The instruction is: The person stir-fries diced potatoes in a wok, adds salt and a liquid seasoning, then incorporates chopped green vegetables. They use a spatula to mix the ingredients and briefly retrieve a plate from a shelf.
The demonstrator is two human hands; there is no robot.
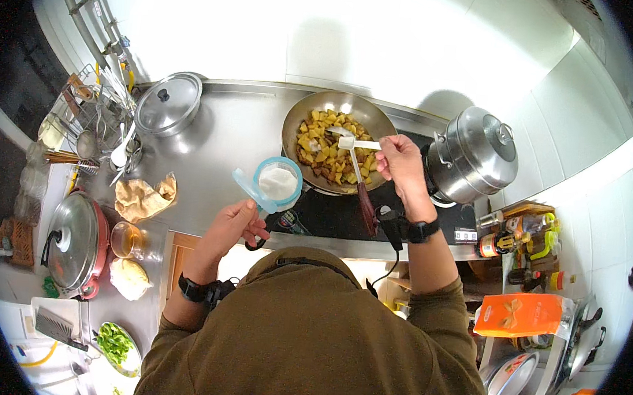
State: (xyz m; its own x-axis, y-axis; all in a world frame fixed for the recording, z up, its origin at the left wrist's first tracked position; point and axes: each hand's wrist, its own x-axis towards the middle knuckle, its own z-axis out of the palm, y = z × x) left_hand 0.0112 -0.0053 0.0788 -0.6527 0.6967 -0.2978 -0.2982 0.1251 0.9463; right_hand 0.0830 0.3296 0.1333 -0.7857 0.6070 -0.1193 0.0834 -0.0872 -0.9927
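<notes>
My right hand [400, 162] pinches a small white measuring spoon [360, 144] by its handle, above the wok. The wok [296, 113] holds browned potato cubes [324, 162], with a small white patch on them at the left. A metal turner with a dark red handle [367, 209] rests in it. My left hand [240, 224] grips the raised light-blue lid [255, 190] of a clear canister; its lower fingers lie near a black handle end [255, 245]. White granules [277, 182] partly fill the canister [294, 200], which is beside the wok's near left rim.
A steel steamer pot [473, 156] stands right of the wok on the black cooktop [326, 217]. On the left are a lidded steel pan [168, 104], a utensil rack [99, 111], a red lidded pot [76, 241] and chopped greens [113, 343]. Bottles [503, 243] crowd the right shelf.
</notes>
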